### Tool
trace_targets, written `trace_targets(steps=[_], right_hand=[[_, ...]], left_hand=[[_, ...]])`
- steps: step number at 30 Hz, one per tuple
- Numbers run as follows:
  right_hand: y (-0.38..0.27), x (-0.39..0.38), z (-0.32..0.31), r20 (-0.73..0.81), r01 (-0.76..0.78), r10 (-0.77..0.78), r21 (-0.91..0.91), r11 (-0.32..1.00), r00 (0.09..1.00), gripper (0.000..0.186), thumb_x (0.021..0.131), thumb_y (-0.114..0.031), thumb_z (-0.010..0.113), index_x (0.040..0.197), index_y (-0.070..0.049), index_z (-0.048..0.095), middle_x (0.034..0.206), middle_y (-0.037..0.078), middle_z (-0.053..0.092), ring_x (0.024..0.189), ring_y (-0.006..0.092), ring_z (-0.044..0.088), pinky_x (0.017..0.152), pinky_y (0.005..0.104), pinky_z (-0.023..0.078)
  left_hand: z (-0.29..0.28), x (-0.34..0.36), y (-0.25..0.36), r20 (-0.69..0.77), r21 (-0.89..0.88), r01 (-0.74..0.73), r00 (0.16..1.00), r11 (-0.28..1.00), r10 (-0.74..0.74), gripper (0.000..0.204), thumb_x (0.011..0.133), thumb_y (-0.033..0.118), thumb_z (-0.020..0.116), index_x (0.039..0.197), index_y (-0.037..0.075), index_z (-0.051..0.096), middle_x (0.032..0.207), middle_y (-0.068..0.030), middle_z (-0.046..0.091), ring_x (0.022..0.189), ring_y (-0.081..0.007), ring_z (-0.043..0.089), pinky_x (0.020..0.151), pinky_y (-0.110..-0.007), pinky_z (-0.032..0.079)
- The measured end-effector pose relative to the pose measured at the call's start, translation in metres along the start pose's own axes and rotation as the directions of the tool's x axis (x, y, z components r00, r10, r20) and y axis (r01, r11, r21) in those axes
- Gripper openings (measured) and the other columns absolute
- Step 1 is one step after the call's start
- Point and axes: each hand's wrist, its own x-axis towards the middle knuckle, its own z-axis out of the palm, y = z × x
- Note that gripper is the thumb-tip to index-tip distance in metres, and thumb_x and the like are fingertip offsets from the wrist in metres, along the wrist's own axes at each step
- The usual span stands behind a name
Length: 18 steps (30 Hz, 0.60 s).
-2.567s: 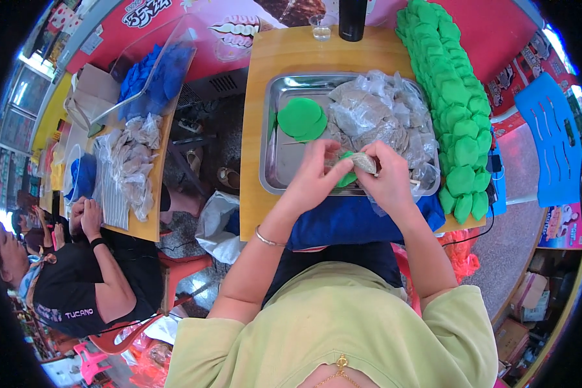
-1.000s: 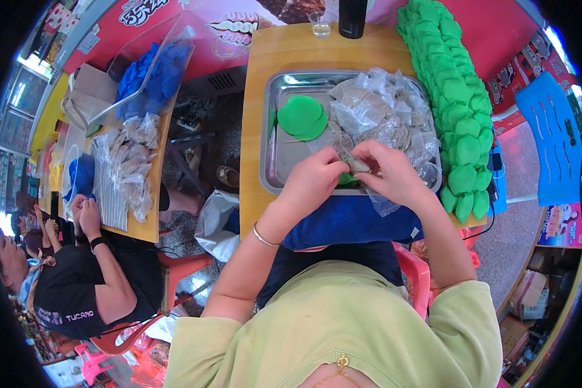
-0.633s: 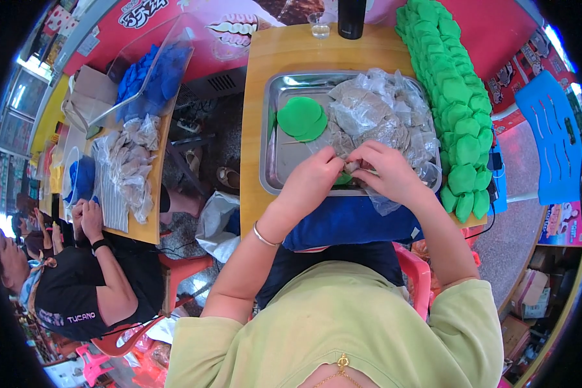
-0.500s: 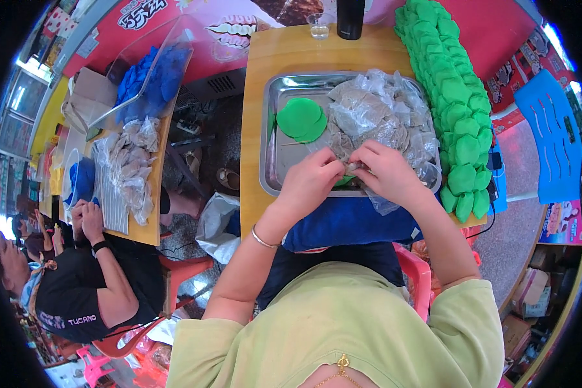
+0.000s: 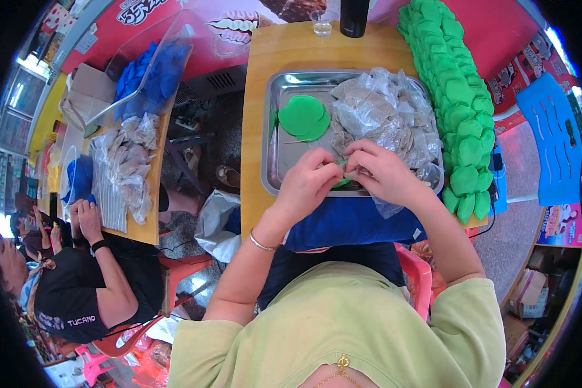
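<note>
Over the front part of a metal tray (image 5: 273, 129), my left hand (image 5: 309, 180) and my right hand (image 5: 383, 173) meet with fingertips pinched close together. Between them a green petal piece (image 5: 341, 183) shows in part; the fingers cover the rest. Flat round green pieces (image 5: 302, 116) lie overlapped in the tray's left half. Just beyond my hands, a heap of clear plastic bags (image 5: 378, 107) with greyish-brown contents fills the right side of the tray. Along the table's right edge run rows of overlapping green petals (image 5: 462, 116).
A black bottle (image 5: 354, 18) and a clear plastic cup (image 5: 322, 26) stand at the wooden table's (image 5: 255, 90) far edge. Blue cloth (image 5: 349, 223) lies under the tray's front. To the left, a co-worker (image 5: 103, 284) handles blue pieces at another table. A blue chair (image 5: 549, 139) stands right.
My fingertips have shifted slightly, and a bit more green shows between them. The view has moved a little; the tray, bags and stacked petals lie as before.
</note>
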Motion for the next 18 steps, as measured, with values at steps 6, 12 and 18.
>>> trace_targets(steps=[6,12,18], right_hand=[[-0.001,-0.003,0.001,0.021,-0.023,0.022,0.063,0.998,1.0,0.021,0.071,0.0,0.062,0.09,-0.006,0.057,0.083,0.011,0.058,0.084,0.0315,0.056,0.074,0.0385,0.046],[-0.004,-0.001,0.003,0.038,0.013,-0.015,0.057,0.998,0.999,0.022,0.069,-0.001,0.062,0.091,-0.006,0.059,0.082,0.011,0.057,0.084,0.0302,0.056,0.075,0.0382,0.046],[-0.011,0.004,0.006,0.079,0.122,-0.11,-0.163,0.979,0.991,0.018,0.07,-0.002,0.06,0.088,-0.006,0.059,0.087,0.01,0.054,0.086,0.0302,0.054,0.076,0.0383,0.046]], left_hand=[[-0.005,-0.003,-0.002,0.039,-0.147,0.039,0.999,0.988,-0.033,0.009,0.073,0.0,0.062,0.08,0.001,0.056,0.086,-0.0121,0.051,0.081,-0.0294,0.054,0.068,-0.035,0.045],[-0.008,-0.007,-0.002,0.098,-0.034,-0.009,0.995,0.999,0.012,0.013,0.073,0.0,0.061,0.084,0.0,0.053,0.085,-0.0129,0.049,0.079,-0.0303,0.053,0.067,-0.036,0.045],[-0.009,-0.009,-0.006,0.127,-0.002,-0.049,0.991,0.999,0.049,0.013,0.072,0.002,0.059,0.085,0.002,0.054,0.085,-0.0126,0.049,0.08,-0.0298,0.052,0.068,-0.036,0.045]])
